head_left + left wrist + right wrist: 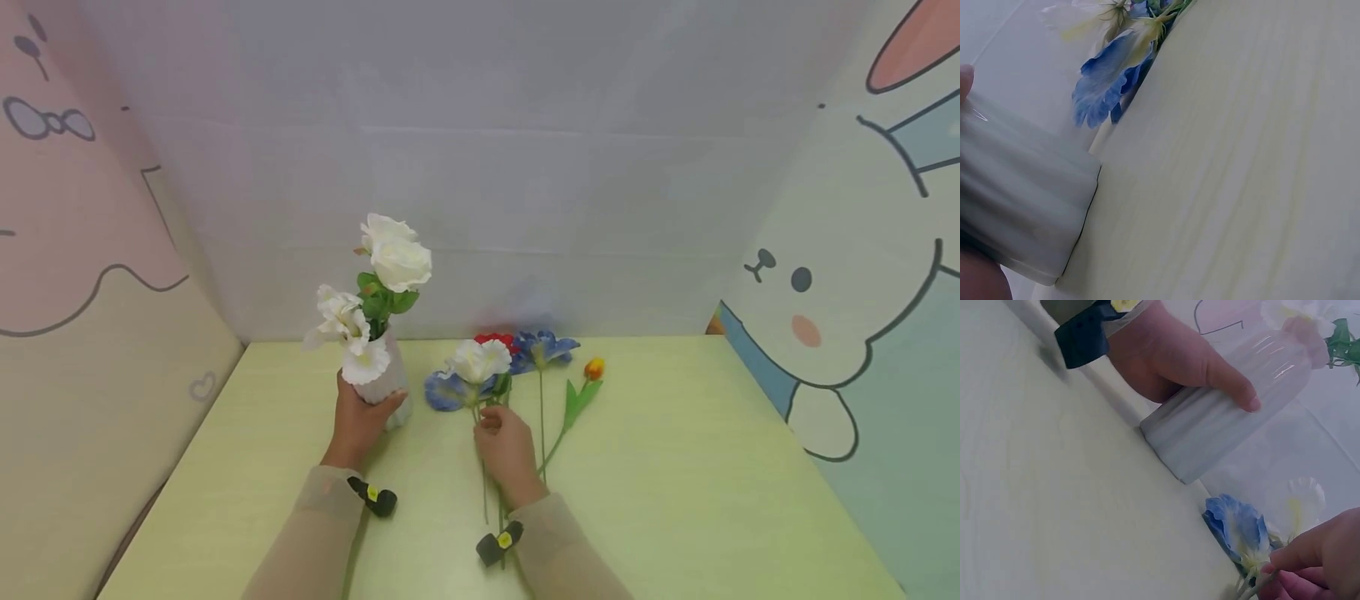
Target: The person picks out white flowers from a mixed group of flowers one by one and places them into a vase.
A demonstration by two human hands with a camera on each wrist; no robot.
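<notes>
My left hand (362, 423) grips a white ribbed vase (387, 387) from its left side, thumb across the front. The vase stands on the table and holds white roses (400, 260) with green leaves and a white iris-like flower (347, 321) leaning left. To the right, my right hand (510, 450) pinches the stem of a white flower (480, 362) between thumb and fingertips. That bloom lies over a blue flower (447, 392). In the right wrist view the pinched stem (1263, 584) shows between thumb and fingers.
Behind the right hand lie a red flower (497, 340) and another blue flower (546, 350). An orange tulip (594, 369) with green leaves lies to their right. A white curtain (465, 183) hangs behind the pale yellow table (675, 483); printed cartoon panels flank it.
</notes>
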